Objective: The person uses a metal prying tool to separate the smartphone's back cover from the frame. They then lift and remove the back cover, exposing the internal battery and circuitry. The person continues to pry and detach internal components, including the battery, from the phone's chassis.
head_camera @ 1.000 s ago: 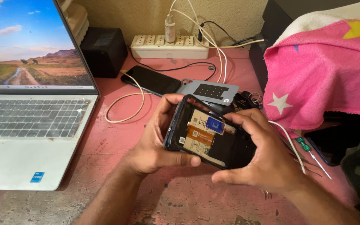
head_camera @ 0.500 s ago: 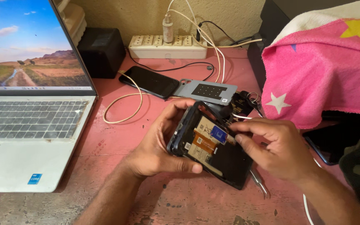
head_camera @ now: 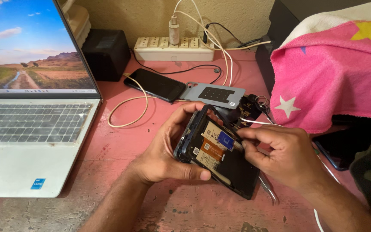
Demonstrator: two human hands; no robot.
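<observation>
Head view: the opened phone (head_camera: 220,157) sits a little right of centre, back cover off, its lower end resting on the pink table (head_camera: 121,163) and its top tilted up toward 11 o'clock. The left hand (head_camera: 168,150) cups it from 9 o'clock, thumb pressed along the lower edge and fingers curled round the top corner. The right hand (head_camera: 280,152) comes in from 3 o'clock, thumb and forefinger pinched together at the phone's right edge beside the small blue part (head_camera: 226,140); whether anything is caught between them cannot be told.

The phone is probably light and stiff, but delicate inside: the orange flex (head_camera: 213,149) and the labelled boards look easy to tear or scratch. The frame edges seem the safe place to hold, as the left hand does, with fingers kept off the exposed inside.

The table is painted pink, worn and scuffed, hard and flat. A laptop (head_camera: 31,129) lies at 9 o'clock, lid open. A second phone (head_camera: 155,84) and a grey plate (head_camera: 215,94) lie at 12 o'clock, just behind the hands, with a power strip (head_camera: 172,48) and white cables (head_camera: 127,105) against the wall. A pink cloth (head_camera: 336,77) with stars hangs at 2 o'clock. Metal tweezers (head_camera: 268,189) lie under the right hand.
</observation>
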